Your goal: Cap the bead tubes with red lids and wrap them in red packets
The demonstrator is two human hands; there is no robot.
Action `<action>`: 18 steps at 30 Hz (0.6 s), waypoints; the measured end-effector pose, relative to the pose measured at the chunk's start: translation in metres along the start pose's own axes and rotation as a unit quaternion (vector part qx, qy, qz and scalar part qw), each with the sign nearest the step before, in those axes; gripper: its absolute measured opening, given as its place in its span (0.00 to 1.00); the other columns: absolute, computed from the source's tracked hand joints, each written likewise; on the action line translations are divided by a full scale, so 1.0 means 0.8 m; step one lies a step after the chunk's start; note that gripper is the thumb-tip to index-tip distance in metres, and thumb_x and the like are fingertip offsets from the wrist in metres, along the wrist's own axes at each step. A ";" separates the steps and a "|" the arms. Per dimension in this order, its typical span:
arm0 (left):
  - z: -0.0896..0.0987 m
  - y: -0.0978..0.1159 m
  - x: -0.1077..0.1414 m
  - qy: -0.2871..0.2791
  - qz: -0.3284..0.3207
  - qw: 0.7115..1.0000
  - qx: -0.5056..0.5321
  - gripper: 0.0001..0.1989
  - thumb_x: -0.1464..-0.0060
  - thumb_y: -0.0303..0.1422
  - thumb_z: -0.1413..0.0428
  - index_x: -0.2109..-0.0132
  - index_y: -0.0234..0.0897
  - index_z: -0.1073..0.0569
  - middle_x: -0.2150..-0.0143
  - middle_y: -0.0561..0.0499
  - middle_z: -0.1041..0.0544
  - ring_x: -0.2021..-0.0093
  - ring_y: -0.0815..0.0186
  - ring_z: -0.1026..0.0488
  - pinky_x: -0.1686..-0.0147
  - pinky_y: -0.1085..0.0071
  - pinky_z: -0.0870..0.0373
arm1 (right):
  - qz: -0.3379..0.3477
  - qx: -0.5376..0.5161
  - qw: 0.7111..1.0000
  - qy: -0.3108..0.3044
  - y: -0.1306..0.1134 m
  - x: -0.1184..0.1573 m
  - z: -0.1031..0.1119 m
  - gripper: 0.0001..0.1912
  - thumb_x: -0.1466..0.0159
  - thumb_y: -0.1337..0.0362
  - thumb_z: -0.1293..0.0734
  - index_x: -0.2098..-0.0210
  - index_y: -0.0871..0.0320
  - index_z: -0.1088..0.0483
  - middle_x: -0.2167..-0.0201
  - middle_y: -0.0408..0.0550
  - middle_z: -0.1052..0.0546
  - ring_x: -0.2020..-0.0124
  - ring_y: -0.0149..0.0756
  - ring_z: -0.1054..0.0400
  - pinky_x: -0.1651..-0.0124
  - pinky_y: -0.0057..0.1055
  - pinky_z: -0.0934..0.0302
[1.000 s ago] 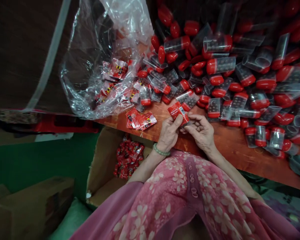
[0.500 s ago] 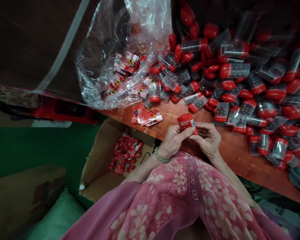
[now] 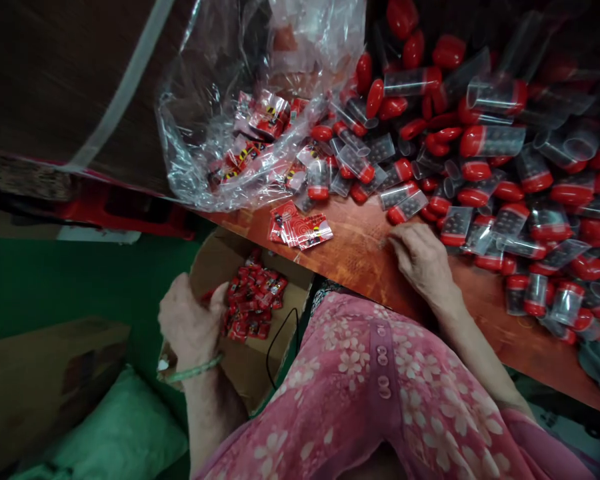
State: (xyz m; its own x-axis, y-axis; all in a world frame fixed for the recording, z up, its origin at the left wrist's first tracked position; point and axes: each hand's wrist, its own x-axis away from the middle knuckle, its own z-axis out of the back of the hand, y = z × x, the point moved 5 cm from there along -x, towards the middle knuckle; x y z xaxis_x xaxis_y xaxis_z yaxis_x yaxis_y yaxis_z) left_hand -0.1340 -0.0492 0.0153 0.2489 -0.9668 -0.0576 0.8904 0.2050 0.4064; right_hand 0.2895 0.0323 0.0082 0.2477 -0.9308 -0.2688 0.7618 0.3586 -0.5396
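Observation:
My left hand (image 3: 193,323), with a green bangle at its wrist, is over the left side of an open cardboard box (image 3: 280,347). Its thumb and fingers are closed around a small red packet (image 3: 208,294), mostly hidden by the hand. Several red packets (image 3: 255,300) lie heaped inside the box. On the wooden table (image 3: 360,257), my right hand (image 3: 423,263) rests with its fingers curled down and pressed together; what they hold, if anything, is hidden. Flat red printed wrappers (image 3: 300,227) lie overlapping left of it, at the table's front edge.
Many clear tubes with red caps (image 3: 493,141) are piled on the table's right and back. An open clear plastic bag (image 3: 190,160) with printed wrappers lies at the back left. A green sack (image 3: 123,427) and another carton (image 3: 45,373) stand at lower left.
The hands have parted: my left hand has gone left and down from the table to the box. My right hand has moved slightly, its fingers now down on the table. The view has shifted slightly.

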 end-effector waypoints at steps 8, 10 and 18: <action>-0.114 0.205 -0.038 0.013 -0.313 0.948 0.059 0.22 0.33 0.34 0.44 0.35 0.35 0.30 0.31 0.36 0.29 0.27 0.53 0.34 0.30 0.51 0.32 | 0.000 0.209 0.974 -0.094 0.015 -0.031 -0.007 0.23 0.28 0.73 0.43 0.36 0.63 0.32 0.34 0.65 0.28 0.32 0.54 0.38 0.37 0.54 0.42; -0.133 0.209 -0.048 0.001 -0.309 0.949 0.067 0.19 0.32 0.33 0.46 0.37 0.34 0.27 0.31 0.36 0.28 0.27 0.52 0.34 0.30 0.49 0.32 | 0.001 0.215 0.973 -0.083 0.018 -0.035 -0.008 0.23 0.28 0.73 0.43 0.37 0.62 0.31 0.35 0.64 0.27 0.33 0.54 0.37 0.36 0.55 0.43; -0.137 0.196 -0.052 0.056 -0.313 0.939 0.135 0.10 0.32 0.31 0.47 0.55 0.37 0.20 0.43 0.41 0.18 0.36 0.56 0.24 0.39 0.50 0.23 | 0.044 0.188 0.980 -0.050 0.012 -0.030 -0.012 0.22 0.27 0.71 0.43 0.35 0.63 0.35 0.40 0.64 0.23 0.39 0.54 0.31 0.37 0.56 0.43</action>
State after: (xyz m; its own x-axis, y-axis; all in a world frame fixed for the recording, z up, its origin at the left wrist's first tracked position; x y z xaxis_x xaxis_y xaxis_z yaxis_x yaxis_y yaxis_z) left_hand 0.0367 0.0401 -0.0182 -0.2388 -0.8600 -0.4509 0.7504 -0.4582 0.4765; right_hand 0.2850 0.0589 0.0015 0.3659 -0.9062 -0.2119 0.8966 0.4043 -0.1808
